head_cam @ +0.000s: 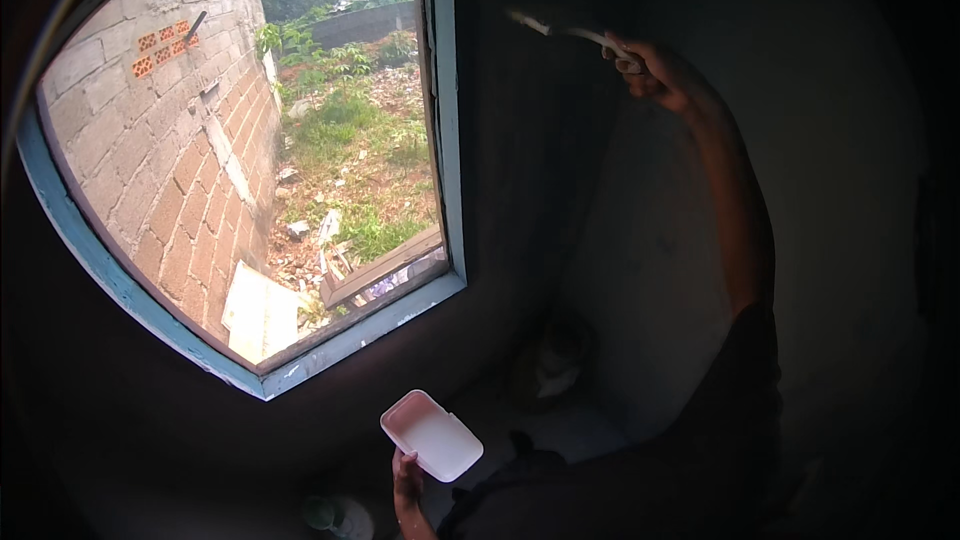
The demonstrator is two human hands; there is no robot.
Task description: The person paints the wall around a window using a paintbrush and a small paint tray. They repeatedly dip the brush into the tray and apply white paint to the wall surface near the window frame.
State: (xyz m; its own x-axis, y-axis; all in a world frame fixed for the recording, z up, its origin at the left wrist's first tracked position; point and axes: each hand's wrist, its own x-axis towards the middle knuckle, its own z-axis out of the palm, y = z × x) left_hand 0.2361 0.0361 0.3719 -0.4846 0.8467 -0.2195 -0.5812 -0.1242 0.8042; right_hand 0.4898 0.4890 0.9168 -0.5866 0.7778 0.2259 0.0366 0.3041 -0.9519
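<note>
Low in the view, my left hand (407, 478) grips the edge of a shallow, light-coloured plastic container (442, 439). The container is tilted, and its inside looks pale with a pinkish shaded end; I cannot tell what is in it. My right hand (651, 73) is raised at the upper right, its fingers closed around the light handle of a paintbrush (589, 35). The bristle end points left toward the dark wall (517, 127) beside the window. Whether the bristles touch that wall is too dark to tell.
A blue-painted window frame (367, 328) opens onto a block wall (187, 187) and a grassy, littered yard (352, 135). In the dim room corner sits a pale object (556, 367), unclear in shadow. Another container (349, 517) stands at the bottom, left of my left arm.
</note>
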